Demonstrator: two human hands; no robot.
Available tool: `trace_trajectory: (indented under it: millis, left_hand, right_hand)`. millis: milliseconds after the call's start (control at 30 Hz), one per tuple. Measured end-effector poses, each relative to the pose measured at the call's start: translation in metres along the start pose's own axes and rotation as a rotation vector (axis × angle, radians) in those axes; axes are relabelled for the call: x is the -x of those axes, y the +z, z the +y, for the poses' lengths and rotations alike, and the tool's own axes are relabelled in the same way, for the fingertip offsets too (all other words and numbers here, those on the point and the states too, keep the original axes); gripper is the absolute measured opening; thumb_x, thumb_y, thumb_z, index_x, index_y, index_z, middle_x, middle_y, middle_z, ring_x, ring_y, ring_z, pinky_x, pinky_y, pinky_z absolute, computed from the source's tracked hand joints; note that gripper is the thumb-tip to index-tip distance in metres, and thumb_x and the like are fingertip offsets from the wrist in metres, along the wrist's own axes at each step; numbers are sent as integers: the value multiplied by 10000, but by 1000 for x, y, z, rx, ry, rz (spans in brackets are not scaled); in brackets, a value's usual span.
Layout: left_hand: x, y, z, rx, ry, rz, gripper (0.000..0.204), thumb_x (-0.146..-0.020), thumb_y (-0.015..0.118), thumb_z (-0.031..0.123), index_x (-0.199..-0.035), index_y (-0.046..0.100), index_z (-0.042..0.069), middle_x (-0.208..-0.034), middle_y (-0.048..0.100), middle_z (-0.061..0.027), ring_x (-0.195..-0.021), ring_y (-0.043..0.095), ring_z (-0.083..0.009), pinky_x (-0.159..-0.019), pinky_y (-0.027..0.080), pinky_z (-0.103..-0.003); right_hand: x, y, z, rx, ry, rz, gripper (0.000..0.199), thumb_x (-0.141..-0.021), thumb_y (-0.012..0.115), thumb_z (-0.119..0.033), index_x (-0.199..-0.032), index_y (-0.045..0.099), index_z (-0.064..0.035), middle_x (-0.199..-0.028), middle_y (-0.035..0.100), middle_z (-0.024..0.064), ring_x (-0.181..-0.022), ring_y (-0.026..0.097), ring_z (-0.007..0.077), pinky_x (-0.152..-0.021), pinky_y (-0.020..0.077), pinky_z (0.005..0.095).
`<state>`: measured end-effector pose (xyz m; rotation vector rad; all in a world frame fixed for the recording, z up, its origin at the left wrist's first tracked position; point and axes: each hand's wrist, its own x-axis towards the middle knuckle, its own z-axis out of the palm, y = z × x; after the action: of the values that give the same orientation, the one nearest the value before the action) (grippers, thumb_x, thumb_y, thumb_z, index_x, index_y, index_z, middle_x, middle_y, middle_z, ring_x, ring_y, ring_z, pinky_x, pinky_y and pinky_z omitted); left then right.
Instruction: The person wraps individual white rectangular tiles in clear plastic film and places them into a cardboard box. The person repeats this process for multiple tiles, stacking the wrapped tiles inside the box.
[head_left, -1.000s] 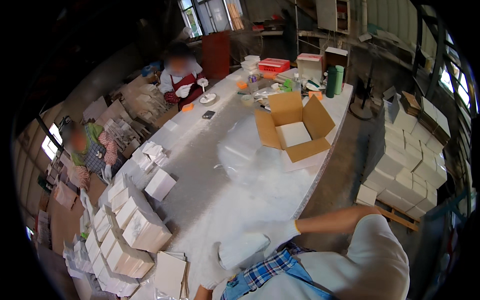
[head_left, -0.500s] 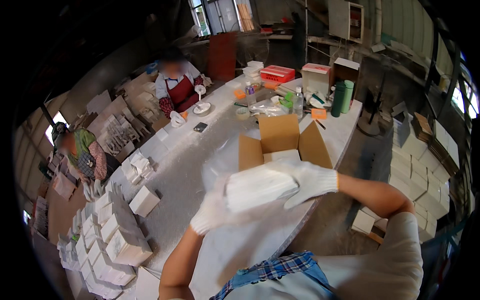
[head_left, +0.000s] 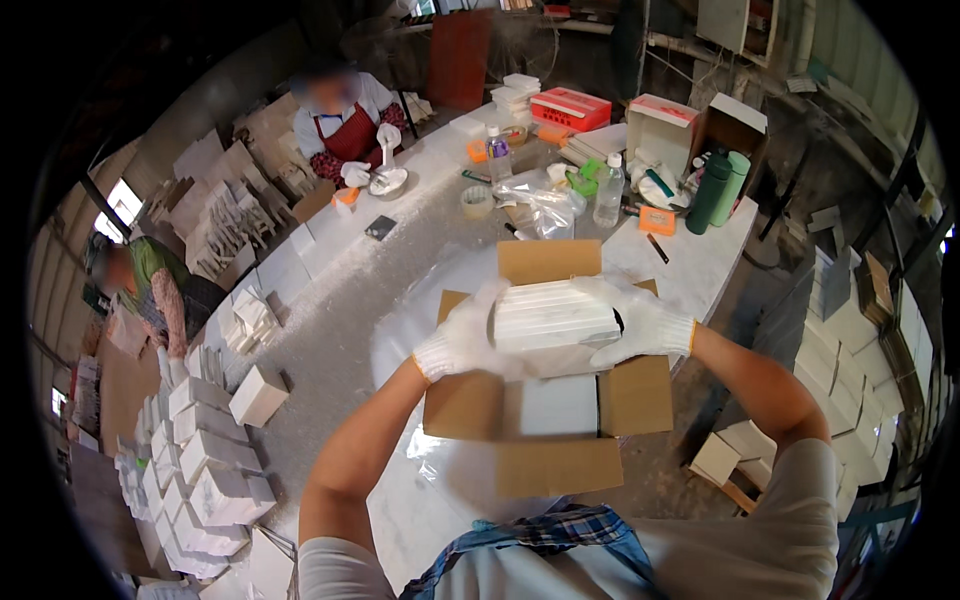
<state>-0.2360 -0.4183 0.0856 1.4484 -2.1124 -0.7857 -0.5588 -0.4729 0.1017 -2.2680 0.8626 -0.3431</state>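
Note:
Between both hands I hold a stack of white tiles [head_left: 555, 325], their edges showing as parallel lines. My left hand [head_left: 465, 335], in a white knit glove, is closed on its left end. Gloved the same way, my right hand [head_left: 645, 322] grips the right end. The stack is over the far part of a brown cardboard box [head_left: 560, 468], whose flaps are spread open. Inside the box's near part lies a flat white surface [head_left: 560, 405]. The stack hides the far part of the interior.
Stacked white blocks [head_left: 215, 450] stand at the table's left. Beyond the box are a plastic bottle [head_left: 608, 190], a dark green flask [head_left: 709, 190], a marker [head_left: 657, 248] and a red box [head_left: 570, 108]. One co-worker [head_left: 350, 135] handles a white bowl [head_left: 388, 182]; another [head_left: 155, 285] stands at left.
Both hands have carried the tile stack from in front of the box to over its opening. The box's near flaps now show. The far co-worker's hands have moved closer to the bowl.

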Motion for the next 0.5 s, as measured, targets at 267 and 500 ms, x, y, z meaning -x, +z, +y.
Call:
trace_trajectory:
  millis: [267, 500]
  left_hand:
    - [-9, -5, -9, -35, -4, -15, 1240, -516, 974, 480, -1511, 397, 16, -1378, 572, -268, -1311, 557, -400, -1116, 452, -438]
    - [-13, -8, 4, -168, 8, -45, 1154, -520, 960, 449, -1461, 433, 38, -1310, 585, -243, -1249, 556, -415, -1075, 456, -481]
  right_hand:
    - [-9, 0, 1, -93, 35, -14, 1060, -682, 888, -429, -1585, 410, -147, -1513, 491, 222, -1400, 492, 400, -1164, 426, 447]
    - [-7, 15, 11, 165, 22, 69, 1045, -675, 876, -497, -1568, 441, -172, -1460, 524, 212, -1359, 517, 398, -1166, 414, 484]
